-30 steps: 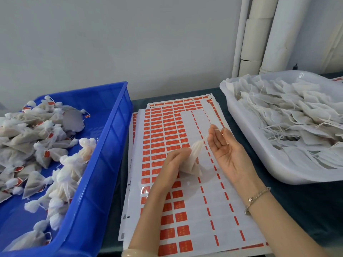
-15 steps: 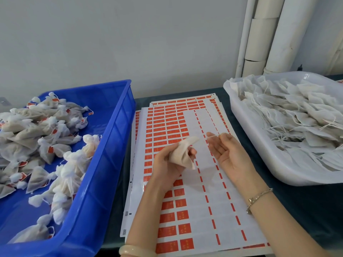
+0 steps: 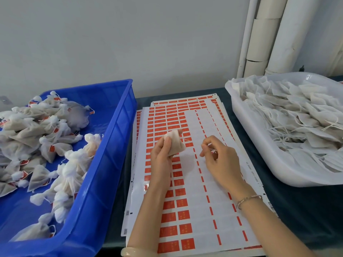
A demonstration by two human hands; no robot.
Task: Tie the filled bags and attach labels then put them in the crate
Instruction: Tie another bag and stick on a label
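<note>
Mid-table (image 3: 306, 210), left grip (image 3: 161, 154) round bag (image 3: 175, 143) (string (image 3: 186, 139) seemingly rightward)

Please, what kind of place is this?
Probably a small packing workshop: the blue crate holds tied, labelled bags, the white tray holds untied bags, sheets of red labels lie between, and the left hand grips a bag while the right hand pinches its string.

A dark-covered table (image 3: 300, 210) carries a stack of label sheets (image 3: 196, 216) directly beneath the left hand (image 3: 161, 154) gripping the bag (image 3: 175, 143), a blue crate (image 3: 111, 154) to that grip's left, and a white tub (image 3: 263, 156) to its right.
</note>
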